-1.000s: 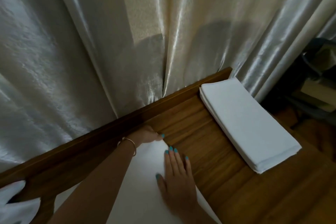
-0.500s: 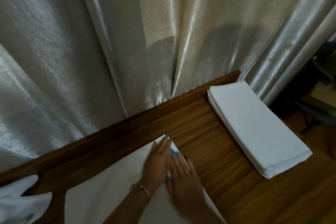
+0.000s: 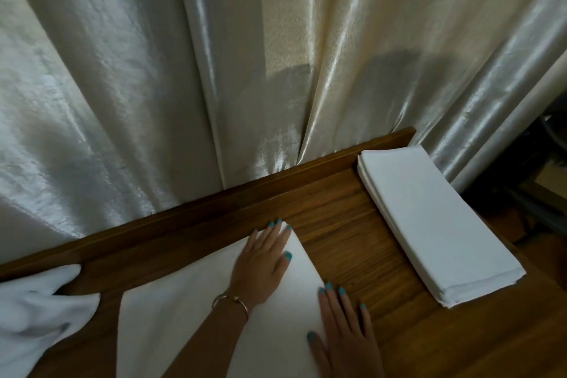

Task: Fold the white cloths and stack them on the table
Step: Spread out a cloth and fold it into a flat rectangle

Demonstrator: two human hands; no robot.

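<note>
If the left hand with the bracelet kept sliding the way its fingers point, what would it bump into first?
The left hand lies flat on the white cloth, fingers pointing at the cloth's far corner. Just past that corner is a short strip of bare table, then the raised wooden back rail, probably first, with the curtain behind it.

Wooden table (image 3: 334,225) bears flat cloth (image 3: 171,325), folded stack (image 3: 435,224).

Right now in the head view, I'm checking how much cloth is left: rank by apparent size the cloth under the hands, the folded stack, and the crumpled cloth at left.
1. Cloth under the hands
2. Folded stack
3. Crumpled cloth, cut off by the frame, so unsure
</note>
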